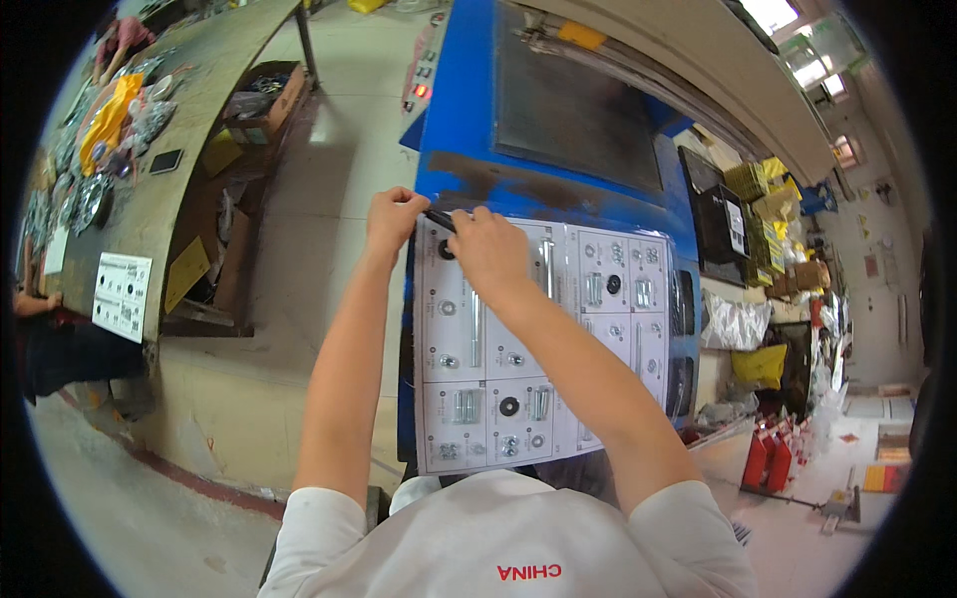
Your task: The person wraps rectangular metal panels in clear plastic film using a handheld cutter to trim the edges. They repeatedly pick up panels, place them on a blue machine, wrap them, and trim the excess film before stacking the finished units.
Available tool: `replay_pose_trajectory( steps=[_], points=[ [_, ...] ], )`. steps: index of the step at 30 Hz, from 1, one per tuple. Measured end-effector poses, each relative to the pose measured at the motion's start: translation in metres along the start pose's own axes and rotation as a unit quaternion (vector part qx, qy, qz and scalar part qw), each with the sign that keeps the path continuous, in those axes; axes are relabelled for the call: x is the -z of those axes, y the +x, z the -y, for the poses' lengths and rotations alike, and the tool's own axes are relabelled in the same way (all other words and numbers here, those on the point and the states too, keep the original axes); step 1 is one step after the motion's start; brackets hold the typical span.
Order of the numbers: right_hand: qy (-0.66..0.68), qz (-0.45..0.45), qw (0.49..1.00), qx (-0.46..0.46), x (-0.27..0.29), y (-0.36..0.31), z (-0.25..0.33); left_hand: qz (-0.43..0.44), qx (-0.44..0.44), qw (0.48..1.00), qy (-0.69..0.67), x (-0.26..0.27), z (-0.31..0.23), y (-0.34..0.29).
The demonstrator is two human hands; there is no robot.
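A white printed card sheet [459, 399] lies on the blue machine in front of me, with bolts, nuts and washers in its marked panels; a glossy clear film seems to cover it. My left hand [396, 217] is closed in a pinch at the sheet's far left corner; what its fingertips hold is too small to tell. Beside it, my right hand [490, 249] rests over the upper left panels, its fingers closed round a slim black tool [439, 217] that points toward the left hand. The tool's exact kind does not show. Partly under the right hand is a black round part [446, 249].
The blue machine [454, 130] has a dark flat panel [578, 125] beyond the sheet. At left, a long workbench [214, 90] carries bagged parts, a phone [165, 160] and another printed sheet [122, 296]; two people are beside it. A black bin [713, 229] and yellow packages stand at right.
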State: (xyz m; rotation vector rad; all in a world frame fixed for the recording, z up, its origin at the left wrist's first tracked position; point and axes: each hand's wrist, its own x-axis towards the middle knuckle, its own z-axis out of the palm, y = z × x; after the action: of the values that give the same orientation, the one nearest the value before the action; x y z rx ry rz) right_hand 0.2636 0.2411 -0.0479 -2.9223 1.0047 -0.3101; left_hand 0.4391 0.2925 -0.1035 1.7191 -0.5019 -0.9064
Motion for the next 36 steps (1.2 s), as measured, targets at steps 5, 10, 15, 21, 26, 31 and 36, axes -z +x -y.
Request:
replay_pose_trajectory(
  steps=[5, 10, 15, 21, 26, 31, 36],
  points=[
    [-0.091, 0.041, 0.994, -0.035, 0.042, -0.032, -0.066, -0.011, -0.018, 1.000, -0.009, -0.003, -0.014, -0.003],
    [-0.172, 0.012, 0.979, -0.108, 0.054, -0.079, -0.155, -0.040, -0.039, 0.997, -0.055, -0.011, -0.023, 0.001],
    [-0.185, -0.012, 0.979, -0.084, 0.048, -0.097, -0.208, -0.077, -0.083, 0.988, -0.102, -0.021, -0.024, 0.008],
    [-0.229, -0.013, 0.961, -0.152, 0.110, -0.155, -0.353, -0.113, -0.077, 0.990, -0.038, -0.018, -0.024, 0.006],
    [-0.063, -0.048, 0.971, -0.226, 0.097, -0.177, -0.391, -0.346, -0.198, 0.828, 0.394, -0.119, -0.054, -0.001],
    [0.170, -0.003, 0.923, -0.345, 0.100, -0.179, -0.388, 0.055, -0.475, 0.828, 0.293, -0.360, -0.072, -0.011],
    [0.230, 0.047, 0.894, -0.380, 0.106, -0.165, -0.396, 0.221, -0.212, 0.904, 0.298, -0.493, -0.077, 0.007]
  ],
)
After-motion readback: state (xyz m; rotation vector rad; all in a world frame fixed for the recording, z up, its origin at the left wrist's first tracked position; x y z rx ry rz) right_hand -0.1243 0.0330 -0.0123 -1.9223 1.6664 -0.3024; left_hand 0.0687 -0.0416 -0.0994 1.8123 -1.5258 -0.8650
